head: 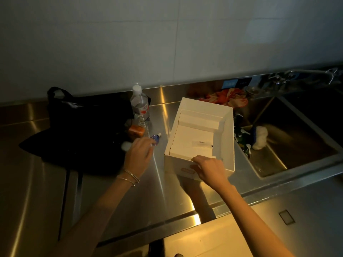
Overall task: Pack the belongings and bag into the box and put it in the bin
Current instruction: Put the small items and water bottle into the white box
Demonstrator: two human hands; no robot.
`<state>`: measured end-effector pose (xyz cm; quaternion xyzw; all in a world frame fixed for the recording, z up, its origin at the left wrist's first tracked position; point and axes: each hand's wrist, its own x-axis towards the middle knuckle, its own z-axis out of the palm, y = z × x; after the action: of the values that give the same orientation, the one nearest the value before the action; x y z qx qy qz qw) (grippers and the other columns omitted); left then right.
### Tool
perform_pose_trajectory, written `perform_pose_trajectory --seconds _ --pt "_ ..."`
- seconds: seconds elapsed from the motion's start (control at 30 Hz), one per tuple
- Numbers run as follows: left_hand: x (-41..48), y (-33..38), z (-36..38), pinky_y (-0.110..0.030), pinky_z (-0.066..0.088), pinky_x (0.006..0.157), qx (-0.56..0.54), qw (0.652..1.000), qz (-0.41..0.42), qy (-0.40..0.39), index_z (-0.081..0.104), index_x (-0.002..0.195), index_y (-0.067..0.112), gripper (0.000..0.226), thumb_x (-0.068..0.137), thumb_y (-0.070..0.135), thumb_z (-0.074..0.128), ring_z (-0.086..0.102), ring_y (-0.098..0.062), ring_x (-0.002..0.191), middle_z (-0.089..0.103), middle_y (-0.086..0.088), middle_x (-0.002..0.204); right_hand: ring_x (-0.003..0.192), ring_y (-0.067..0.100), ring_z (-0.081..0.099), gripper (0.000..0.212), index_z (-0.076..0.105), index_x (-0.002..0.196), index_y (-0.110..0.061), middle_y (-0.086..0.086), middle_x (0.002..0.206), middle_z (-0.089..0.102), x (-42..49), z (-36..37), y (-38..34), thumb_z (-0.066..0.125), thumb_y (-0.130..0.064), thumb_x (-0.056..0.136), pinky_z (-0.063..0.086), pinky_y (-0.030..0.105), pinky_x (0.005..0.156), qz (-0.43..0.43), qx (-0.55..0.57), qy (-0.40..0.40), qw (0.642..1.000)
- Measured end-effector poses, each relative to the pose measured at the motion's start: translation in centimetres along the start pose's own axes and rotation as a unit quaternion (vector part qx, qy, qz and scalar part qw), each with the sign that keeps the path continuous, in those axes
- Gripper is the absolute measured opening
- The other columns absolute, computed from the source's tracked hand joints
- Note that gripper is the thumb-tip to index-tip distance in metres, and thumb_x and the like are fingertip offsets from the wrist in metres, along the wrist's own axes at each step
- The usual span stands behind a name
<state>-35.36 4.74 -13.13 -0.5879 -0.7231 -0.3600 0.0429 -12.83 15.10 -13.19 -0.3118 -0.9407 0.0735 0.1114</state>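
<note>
Right hand point(207, 169) clasps near rim of open white box point(227, 138) on table point(161, 184). Left hand point(138, 154), fingers loose, empty; small bottle point(155, 139) touching at 1 o'clock, axis toward 1 o'clock, box at 3.

Dim, warm light glares in streaks off the steel worktop point(161, 182), corners darkened, straight edges bowed by wide-angle distortion.

White cardboard box point(202, 138): open-topped, upright near the steel counter's point(161, 182) sink-side edge, with white inserts inside. Black fabric bag point(79, 134): slumped toward the counter's left end, handle raised. Clear water bottle point(139, 104): upright, white cap, beside the bag. Orange packet point(137, 131): in front of the bottle. Small blue-labelled bottle point(155, 139): lying between bag and box.
</note>
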Motion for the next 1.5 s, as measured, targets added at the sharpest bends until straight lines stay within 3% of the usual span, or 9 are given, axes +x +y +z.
perform_pose_trajectory --seconds 0.1,0.3,0.4,0.77,0.87,1.1,1.23,1.33,1.5 --pt "1.9 -3.5 1.0 -0.033 0.049 0.073 0.040 0.993 -0.081 -0.079 0.063 0.104 0.004 0.025 0.081 -0.003 0.060 0.058 -0.030 0.096 0.061 -0.017 0.109 0.062 0.023 0.065 0.010 0.063 0.089 -0.019 0.001 0.076 0.068 0.3 0.6 -0.2 0.067 -0.025 0.082 0.053 0.032 0.046 0.000 -0.012 0.034 0.999" --pt "4.3 -7.0 4.3 -0.037 0.046 0.088 0.087 0.974 -0.066 -0.198 0.056 0.117 0.006 0.031 0.086 0.001 0.053 0.047 -0.029 0.117 0.048 -0.015 0.131 0.062 0.017 0.061 0.022 0.053 0.096 -0.021 0.002 0.084 0.066 0.1 1.2 -0.3 0.067 -0.023 0.080 0.052 0.027 0.044 -0.020 -0.023 0.093 0.995" --pt "5.5 -7.8 6.2 -0.037 0.042 0.095 0.073 0.964 -0.061 -0.248 0.052 0.123 0.009 0.038 0.085 0.005 0.056 0.044 -0.028 0.121 0.045 -0.014 0.134 0.064 0.015 0.060 0.014 0.051 0.098 -0.023 0.001 0.085 0.065 0.2 1.4 -0.4 0.050 -0.031 0.086 0.050 0.022 0.047 -0.018 -0.024 0.099 0.995" --pt "6.8 -9.0 9.4 -0.041 0.048 0.086 0.104 0.942 -0.043 -0.317 0.052 0.115 0.013 0.029 0.087 0.017 0.055 0.051 -0.031 0.104 0.050 -0.015 0.120 0.065 0.016 0.060 0.020 0.052 0.097 -0.025 0.002 0.086 0.065 0.4 1.5 -0.1 0.063 -0.027 0.081 0.049 0.022 0.045 -0.016 -0.030 0.085 0.996" --pt "6.8 -7.9 7.9 -0.037 0.050 0.080 0.061 0.961 -0.057 -0.262 0.056 0.107 0.012 0.026 0.082 0.010 0.061 0.053 -0.031 0.102 0.053 -0.014 0.115 0.064 0.015 0.060 0.015 0.051 0.097 -0.025 0.001 0.085 0.065 0.4 1.5 0.1 0.052 -0.032 0.085 0.050 0.022 0.045 -0.022 -0.027 0.088 0.996" --pt "10.9 -1.7 1.7 -0.027 0.042 0.084 -0.072 0.995 -0.012 -0.068 0.059 0.106 0.005 0.030 0.077 0.001 0.066 0.054 -0.026 0.099 0.059 -0.015 0.108 0.063 0.015 0.061 0.034 0.051 0.096 -0.024 0.002 0.085 0.066 0.3 1.4 0.0 0.075 -0.022 0.071 0.038 0.013 0.051 -0.031 -0.015 0.092 0.995" --pt "12.0 2.6 2.3 -0.033 0.050 0.089 -0.088 0.974 0.044 -0.205 0.053 0.118 0.016 0.042 0.079 0.009 0.067 0.055 -0.023 0.106 0.058 -0.007 0.117 0.064 0.015 0.061 0.038 0.051 0.095 -0.024 0.001 0.084 0.066 0.3 1.0 0.0 0.078 -0.021 0.069 0.036 0.013 0.052 -0.037 -0.013 0.096 0.995" --pt "11.9 4.3 4.2 -0.037 0.050 0.090 -0.027 0.937 0.042 -0.346 0.039 0.133 0.021 0.060 0.081 0.011 0.066 0.056 -0.025 0.108 0.058 -0.007 0.122 0.068 0.017 0.063 0.035 0.052 0.096 -0.023 0.002 0.086 0.066 0.1 0.6 0.5 0.076 -0.022 0.071 0.049 0.019 0.051 -0.042 -0.013 0.084 0.995" --pt "11.4 4.5 5.8 -0.039 0.050 0.090 0.036 0.923 0.053 -0.379 0.036 0.136 0.025 0.063 0.082 0.007 0.062 0.054 -0.023 0.110 0.058 -0.002 0.122 0.071 0.017 0.061 0.023 0.057 0.087 -0.022 0.001 0.084 0.064 -0.6 -0.1 1.7 0.075 -0.024 0.073 0.050 0.024 0.049 0.017 0.010 0.076 0.997"
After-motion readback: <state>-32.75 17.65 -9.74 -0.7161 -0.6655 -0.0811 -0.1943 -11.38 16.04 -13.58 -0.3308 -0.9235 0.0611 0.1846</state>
